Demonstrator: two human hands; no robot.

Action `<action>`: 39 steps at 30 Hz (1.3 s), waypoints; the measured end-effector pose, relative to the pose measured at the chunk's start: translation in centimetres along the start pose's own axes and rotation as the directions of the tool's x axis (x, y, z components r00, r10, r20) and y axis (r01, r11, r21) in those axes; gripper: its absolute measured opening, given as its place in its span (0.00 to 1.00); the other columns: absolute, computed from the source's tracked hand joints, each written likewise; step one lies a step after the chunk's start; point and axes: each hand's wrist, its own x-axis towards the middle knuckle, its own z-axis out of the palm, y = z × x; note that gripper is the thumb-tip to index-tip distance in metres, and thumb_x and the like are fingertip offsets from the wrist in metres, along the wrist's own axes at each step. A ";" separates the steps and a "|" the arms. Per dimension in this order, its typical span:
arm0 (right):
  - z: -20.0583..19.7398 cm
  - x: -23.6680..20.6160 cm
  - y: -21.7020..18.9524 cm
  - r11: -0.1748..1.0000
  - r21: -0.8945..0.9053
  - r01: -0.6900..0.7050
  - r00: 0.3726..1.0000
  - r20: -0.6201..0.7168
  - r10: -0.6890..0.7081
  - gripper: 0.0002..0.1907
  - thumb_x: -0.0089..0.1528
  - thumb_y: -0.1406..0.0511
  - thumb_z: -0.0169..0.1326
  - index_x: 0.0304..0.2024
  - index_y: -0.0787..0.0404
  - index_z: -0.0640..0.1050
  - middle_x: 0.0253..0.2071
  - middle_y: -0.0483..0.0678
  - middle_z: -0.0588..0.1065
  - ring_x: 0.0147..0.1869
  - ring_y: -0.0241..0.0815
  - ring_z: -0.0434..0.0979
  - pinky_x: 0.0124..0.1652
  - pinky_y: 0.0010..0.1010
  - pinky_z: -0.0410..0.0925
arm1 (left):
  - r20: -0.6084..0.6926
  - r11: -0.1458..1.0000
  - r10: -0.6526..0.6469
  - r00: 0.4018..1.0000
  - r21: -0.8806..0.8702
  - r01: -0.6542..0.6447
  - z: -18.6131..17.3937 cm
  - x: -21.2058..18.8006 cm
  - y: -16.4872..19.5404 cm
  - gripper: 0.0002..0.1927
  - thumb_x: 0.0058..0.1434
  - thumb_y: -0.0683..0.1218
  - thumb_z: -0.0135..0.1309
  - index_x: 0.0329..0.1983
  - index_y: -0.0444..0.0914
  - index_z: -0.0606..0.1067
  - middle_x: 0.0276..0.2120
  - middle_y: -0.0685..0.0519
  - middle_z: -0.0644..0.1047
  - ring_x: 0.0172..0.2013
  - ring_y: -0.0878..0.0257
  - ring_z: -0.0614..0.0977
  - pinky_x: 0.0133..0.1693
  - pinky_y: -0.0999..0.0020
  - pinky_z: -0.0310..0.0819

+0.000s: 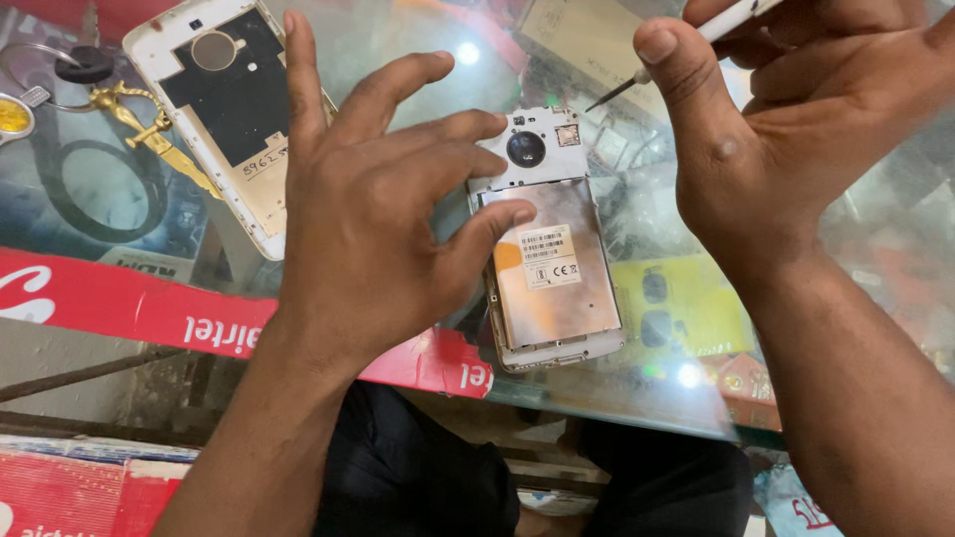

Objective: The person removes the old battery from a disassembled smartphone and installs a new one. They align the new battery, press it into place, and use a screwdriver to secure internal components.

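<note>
right now the left hand (373, 199) hangs spread and unclenched over the glass counter (637, 398), palm down, grasping nothing; its fingertips (517, 212) rest on the left edge of an opened phone (550, 264). that phone lies face down near the counter's front edge, back cover off, showing a white frame, a round camera lens at its 12 o'clock end and a bare metal plate with a small white sticker in the middle. from the left hand, the phone sits at about 3 o'clock.

at 1 o'clock from the phone, the right hand (796, 129) is curled around a slim white screwdriver (696, 40), thumb pressed along the shaft; the dark tip points down toward the phone's upper right corner but stays just clear of it.

at 10 o'clock from the phone, partly hidden behind the left hand, lies a white back cover (224, 99) with its dark inner side up. further toward 9 o'clock sit a gold sword-shaped keychain (149, 129) and a key ring (40, 70).
</note>
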 end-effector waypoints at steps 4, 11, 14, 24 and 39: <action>0.0 -0.3 0.3 1.000 0.001 0.000 1.000 -0.004 0.000 0.10 0.73 0.70 0.63 0.40 0.69 0.75 0.41 0.51 0.79 0.36 0.36 0.77 0.34 0.23 0.69 | -0.160 0.997 0.042 0.986 0.070 -0.031 -0.9 -0.3 2.0 0.06 0.64 0.40 0.68 0.40 0.35 0.82 0.44 0.52 0.83 0.54 0.53 0.79 0.70 0.38 0.56; 0.1 -1.2 1.2 1.000 -0.004 0.009 1.000 0.000 -0.009 0.08 0.74 0.71 0.60 0.40 0.70 0.75 0.40 0.51 0.78 0.36 0.35 0.77 0.35 0.23 0.69 | -0.114 0.991 0.122 0.986 0.076 -0.114 0.3 -4.8 6.8 0.14 0.50 0.37 0.60 0.41 0.31 0.81 0.42 0.45 0.81 0.45 0.50 0.79 0.56 0.49 0.73; 0.2 -1.6 1.5 1.000 0.000 0.010 1.000 0.007 -0.010 0.08 0.74 0.72 0.58 0.40 0.70 0.75 0.40 0.50 0.78 0.36 0.35 0.76 0.35 0.23 0.69 | -0.045 0.986 0.154 0.987 0.071 -0.151 1.2 -6.3 7.3 0.13 0.54 0.37 0.57 0.44 0.31 0.81 0.46 0.46 0.80 0.48 0.51 0.80 0.57 0.51 0.72; 0.0 -2.4 2.4 1.000 0.018 0.004 0.999 0.048 -0.005 0.07 0.75 0.73 0.54 0.40 0.70 0.75 0.38 0.49 0.77 0.35 0.35 0.76 0.36 0.22 0.69 | -0.012 0.990 0.113 0.993 0.091 -0.112 2.9 -8.5 6.6 0.13 0.61 0.36 0.58 0.49 0.29 0.81 0.50 0.47 0.79 0.54 0.51 0.79 0.65 0.50 0.73; -0.7 -3.3 3.4 0.999 0.038 -0.018 0.989 0.149 0.012 0.09 0.77 0.76 0.47 0.40 0.70 0.74 0.36 0.48 0.76 0.35 0.34 0.76 0.37 0.21 0.70 | 0.028 0.995 0.097 0.995 0.005 -0.097 1.7 -6.8 7.1 0.16 0.54 0.37 0.61 0.46 0.27 0.80 0.47 0.44 0.76 0.49 0.49 0.76 0.56 0.48 0.76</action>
